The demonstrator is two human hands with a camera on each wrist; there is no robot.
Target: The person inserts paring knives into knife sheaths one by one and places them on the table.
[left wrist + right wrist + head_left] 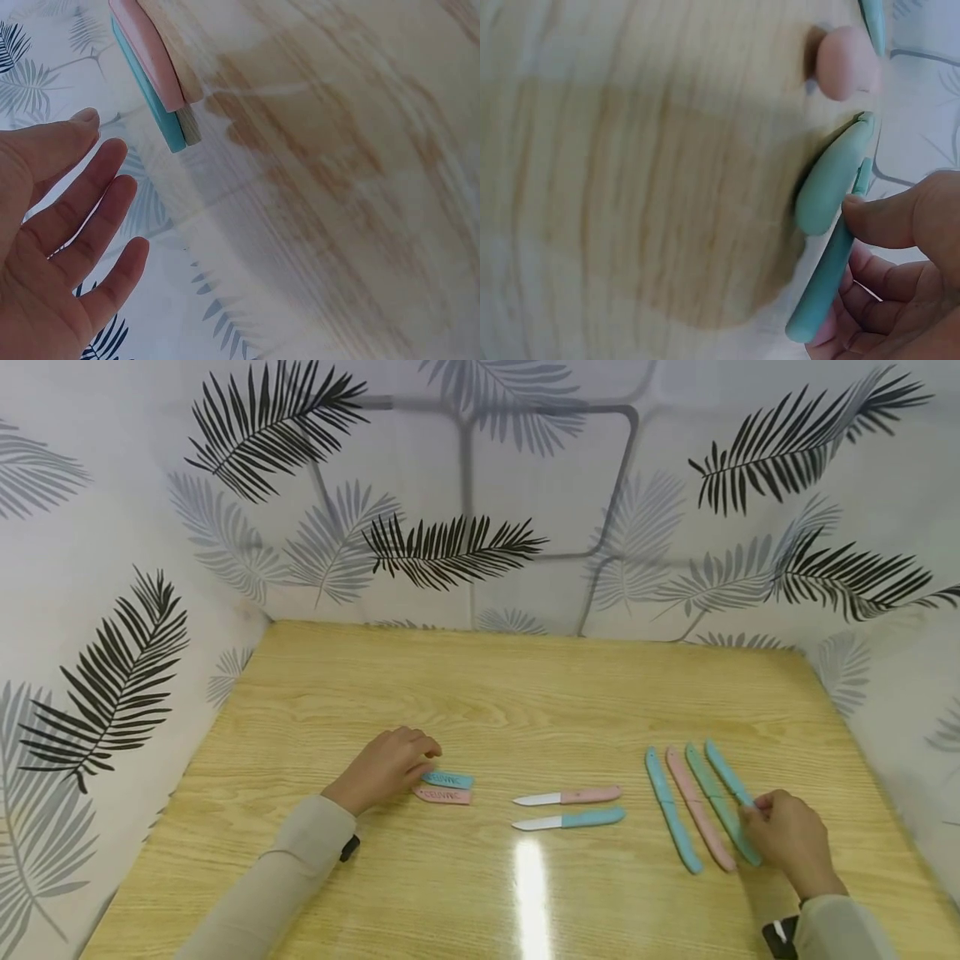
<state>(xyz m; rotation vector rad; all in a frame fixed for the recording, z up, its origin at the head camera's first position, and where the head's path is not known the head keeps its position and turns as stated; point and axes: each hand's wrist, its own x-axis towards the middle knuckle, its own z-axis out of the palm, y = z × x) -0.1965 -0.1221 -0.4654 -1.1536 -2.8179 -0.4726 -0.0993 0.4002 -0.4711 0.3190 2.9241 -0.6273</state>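
Note:
My left hand (386, 768), fingers loosely bent and holding nothing, hovers beside two flat knife sheaths, a blue one (450, 780) and a pink one (446, 796). The left wrist view shows a gap between that hand (67, 225) and the pink sheath (154, 60). At the right, my right hand (791, 839) pinches a sheathed blue knife (727, 772) between thumb and fingers, seen also in the right wrist view (821, 289). Just left of it lie a green sheathed knife (712, 789), a pink one (693, 802) and another blue one (669, 802).
Between the hands, two bare-bladed knives lie flat, one with a pink handle (591, 795) and one with a blue handle (592, 817), blades pointing left. The wood-grain table (450, 685) meets leaf-patterned walls (525, 468) at the back and sides.

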